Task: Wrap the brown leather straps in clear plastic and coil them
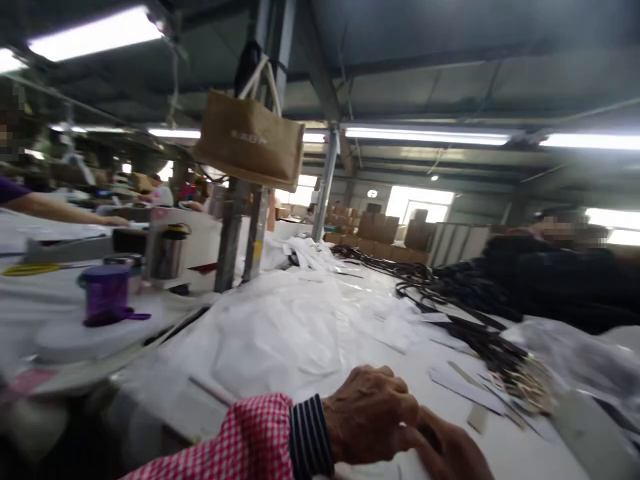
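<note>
A: Low over the white surface (523,460), the left hand (373,413) was held with its knuckles arched and its fingers curled down; against it, the right hand (447,447) was held half bent!

B: Anything gripped?

A: That could not be told; whatever might have been pinched was hidden by fingers and blur. Just beyond the right hand, a small beige strip (477,419) was seen lying flat, near a straight-edged paper sheet (455,387).

B: And the danger?

A: A stray sweep, it was judged! By the right hand's knuckles the strip could have been knocked away, and the dark cords (483,340) could have been snagged, so loosely were they piled.

B: On the other side?

A: The crumpled sheeting (280,327) could have been dragged by the checked sleeve (250,437), so close was it spread. And what textures! Soft, filmy white folds were set against ropy darkness, pale ends (533,387) were jumbled in loops, and the wrist was hugged by a striped cuff (311,433).
</note>
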{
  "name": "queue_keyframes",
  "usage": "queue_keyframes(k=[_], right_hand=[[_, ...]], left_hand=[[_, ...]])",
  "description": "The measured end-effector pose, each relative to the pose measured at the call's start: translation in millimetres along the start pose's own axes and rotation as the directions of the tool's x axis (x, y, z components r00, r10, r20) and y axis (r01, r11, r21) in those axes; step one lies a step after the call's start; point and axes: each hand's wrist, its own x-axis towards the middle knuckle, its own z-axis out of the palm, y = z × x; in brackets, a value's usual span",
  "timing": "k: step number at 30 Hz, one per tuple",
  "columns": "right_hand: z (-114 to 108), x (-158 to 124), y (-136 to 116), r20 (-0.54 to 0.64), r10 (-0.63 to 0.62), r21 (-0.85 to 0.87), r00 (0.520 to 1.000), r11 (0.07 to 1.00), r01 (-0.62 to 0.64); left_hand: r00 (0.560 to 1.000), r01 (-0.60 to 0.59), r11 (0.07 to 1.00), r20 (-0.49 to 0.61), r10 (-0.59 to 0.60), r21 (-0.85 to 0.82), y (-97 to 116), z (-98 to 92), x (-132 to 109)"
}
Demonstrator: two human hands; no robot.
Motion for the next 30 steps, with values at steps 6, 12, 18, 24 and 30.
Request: queue_keyframes(k=[6, 12, 18, 24, 30], right_hand=[[-12.0, 2.4, -6.6, 0.049, 0.088, 0.143, 0.995, 0.985, -0.095], [-25.4, 78.6, 1.9, 0.160, -0.077, 0.151, 0.984, 0.987, 0.053], [30.8, 202.7, -5.0, 0.115, -0.079, -0.094, 0.990, 0.991, 0.090], [65.9, 239.6, 2.3, 0.047, 0.004, -0.162, 0.999, 0.987, 0.004], [20.6, 249.3, 23.5, 0.000, 0.067, -0.097, 0.998, 0.993, -0.066]], left_hand=[[0.992, 0.035, 0.988, 0.118, -0.054, 0.153, -49.6, 65.3, 19.7], [0.987, 0.163, 0.984, -0.010, -0.163, 0.078, -67.8, 88.0, 9.0], [0.985, 0.172, 0.985, 0.007, -0.172, 0.024, -67.5, 93.1, 12.6], [0.987, 0.164, 0.985, -0.005, -0.164, 0.057, -75.0, 102.7, 12.1], [0.988, 0.157, 0.987, -0.005, -0.157, 0.034, -70.9, 89.9, 11.2]])
